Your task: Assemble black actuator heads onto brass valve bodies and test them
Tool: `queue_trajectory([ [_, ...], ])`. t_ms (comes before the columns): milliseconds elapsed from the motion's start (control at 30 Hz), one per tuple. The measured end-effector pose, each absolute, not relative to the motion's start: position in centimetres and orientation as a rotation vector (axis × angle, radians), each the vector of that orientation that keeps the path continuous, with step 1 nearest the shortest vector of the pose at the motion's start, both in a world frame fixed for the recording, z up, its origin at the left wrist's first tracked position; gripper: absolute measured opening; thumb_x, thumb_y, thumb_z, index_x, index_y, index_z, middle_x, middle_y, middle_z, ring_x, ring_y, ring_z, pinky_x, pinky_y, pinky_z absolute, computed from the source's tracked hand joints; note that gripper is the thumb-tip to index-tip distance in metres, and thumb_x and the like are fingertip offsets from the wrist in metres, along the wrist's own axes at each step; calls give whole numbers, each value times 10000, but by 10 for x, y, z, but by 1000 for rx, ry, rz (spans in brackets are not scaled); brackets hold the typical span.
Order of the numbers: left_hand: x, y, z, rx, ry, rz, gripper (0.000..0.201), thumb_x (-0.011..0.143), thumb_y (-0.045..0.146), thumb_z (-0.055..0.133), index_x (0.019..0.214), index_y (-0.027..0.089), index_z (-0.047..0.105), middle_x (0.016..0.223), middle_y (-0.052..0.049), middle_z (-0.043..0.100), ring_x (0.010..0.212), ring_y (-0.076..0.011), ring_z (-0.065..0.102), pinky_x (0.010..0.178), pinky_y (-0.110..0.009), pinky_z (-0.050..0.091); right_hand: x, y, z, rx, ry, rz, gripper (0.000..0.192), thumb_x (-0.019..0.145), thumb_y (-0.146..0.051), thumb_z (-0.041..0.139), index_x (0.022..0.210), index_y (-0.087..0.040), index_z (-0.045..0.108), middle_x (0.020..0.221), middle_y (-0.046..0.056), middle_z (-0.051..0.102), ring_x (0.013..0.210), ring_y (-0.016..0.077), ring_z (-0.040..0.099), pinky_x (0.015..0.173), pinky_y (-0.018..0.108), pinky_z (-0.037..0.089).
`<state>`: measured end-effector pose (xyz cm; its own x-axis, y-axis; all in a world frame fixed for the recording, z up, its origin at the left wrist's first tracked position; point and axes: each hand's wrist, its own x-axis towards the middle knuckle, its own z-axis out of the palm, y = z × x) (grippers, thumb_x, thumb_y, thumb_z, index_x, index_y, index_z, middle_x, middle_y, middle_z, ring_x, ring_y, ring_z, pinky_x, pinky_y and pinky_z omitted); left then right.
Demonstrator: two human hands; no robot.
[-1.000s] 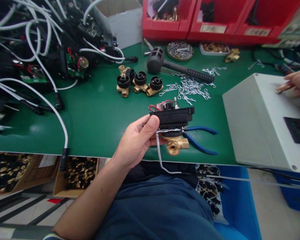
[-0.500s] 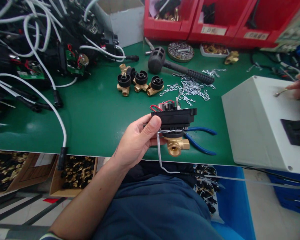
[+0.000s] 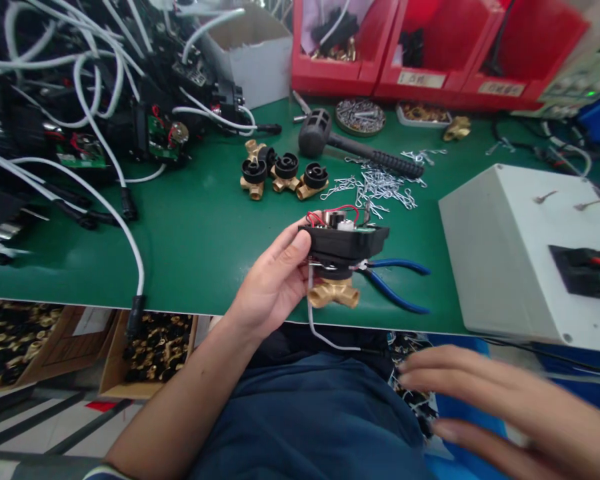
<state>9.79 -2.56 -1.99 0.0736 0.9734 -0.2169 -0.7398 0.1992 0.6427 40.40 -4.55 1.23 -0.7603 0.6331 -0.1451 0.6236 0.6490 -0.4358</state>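
Observation:
My left hand (image 3: 275, 283) grips a motorized valve by its black actuator housing (image 3: 345, 243), thumb on the near side. The housing is open on top, showing red wires and a circuit board. Below it sits a brass valve body (image 3: 334, 292). A white cable (image 3: 312, 313) hangs from the valve down over the table edge. Blue-handled pliers (image 3: 397, 287) lie just behind and to the right of it. My right hand (image 3: 500, 407), blurred, is at the lower right with its fingers stretched out and nothing in them.
A grey box with toggle switches (image 3: 480, 247) stands at the right. Behind the valve lie metal clips (image 3: 383, 187), a black mallet (image 3: 365, 150) and several brass valves (image 3: 285, 175). Red bins (image 3: 340, 77) line the back. Cabled actuators (image 3: 165, 133) crowd the left.
My right hand has left the grey box's toggle switch and come down toward me, to the lower right. My left hand has turned the valve, so its brass ports face differently.

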Motion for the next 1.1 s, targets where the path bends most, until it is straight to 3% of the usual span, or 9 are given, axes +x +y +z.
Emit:
queue_trajectory([
  [100,96,-26,-19,318,613,1297,283,960,397,564,1079,175,693,970,-80,779,875,-217,762,815,-329,605,373,-69,-38,-1042,-2971,555,404,1001,-310,423,1357,-215,588,1264,140,640,1054,281,678,853,418,618],
  [167,95,-26,-19,271,584,1303,309,993,373,494,1040,154,708,927,-92,783,867,-210,765,813,-325,606,365,-73,-65,-1100,-2980,491,390,993,-232,386,1266,-141,651,1153,173,684,989,301,698,834,469,616],
  [267,95,-26,-19,265,607,1315,336,992,379,482,1004,145,722,918,-102,782,857,-214,764,821,-343,606,368,-72,-86,-1086,-2999,565,368,998,-214,374,1101,-148,722,1013,145,723,899,270,718,806,432,624],
  [400,95,-25,-19,296,657,1318,346,976,401,504,1000,139,728,938,-116,777,863,-235,762,833,-383,609,381,-67,-95,-1127,-2956,646,381,1012,-249,367,1158,-133,700,1090,163,710,994,282,704,883,455,594],
  [633,94,-28,-12,201,774,1384,402,1011,303,425,855,155,764,846,-94,781,752,-174,756,728,-296,633,383,-67,-100,-1300,-2792,914,379,1040,-302,363,1165,-130,677,881,126,722,766,221,702,704,327,566],
  [833,96,-33,-11,303,1031,1455,281,957,291,518,920,193,779,901,-73,784,790,-198,755,737,-306,647,378,-69,-63,-1242,-2434,1101,368,1028,-419,423,1092,-179,695,941,101,700,905,189,658,862,332,518],
  [933,105,-45,-11,401,1078,1402,239,911,355,614,980,200,782,967,-77,790,863,-227,761,792,-313,646,390,-69,-15,-1295,-2130,1113,360,1033,-469,407,1061,-184,626,897,59,664,742,123,645,689,250,537],
  [1033,119,-64,-10,558,1004,1189,321,879,484,644,1090,274,763,1121,-66,769,1017,-273,738,874,-347,628,420,-75,40,-1310,-1622,956,388,972,-604,467,859,-234,505,719,-9,494,533,91,489,474,230,429],
  [1100,129,-76,-7,768,968,944,424,901,509,605,1289,346,654,1286,-48,700,1156,-287,681,966,-365,586,450,-88,69,-1371,-1413,747,517,893,-739,479,763,-240,432,700,-19,386,503,80,384,466,239,383],
])
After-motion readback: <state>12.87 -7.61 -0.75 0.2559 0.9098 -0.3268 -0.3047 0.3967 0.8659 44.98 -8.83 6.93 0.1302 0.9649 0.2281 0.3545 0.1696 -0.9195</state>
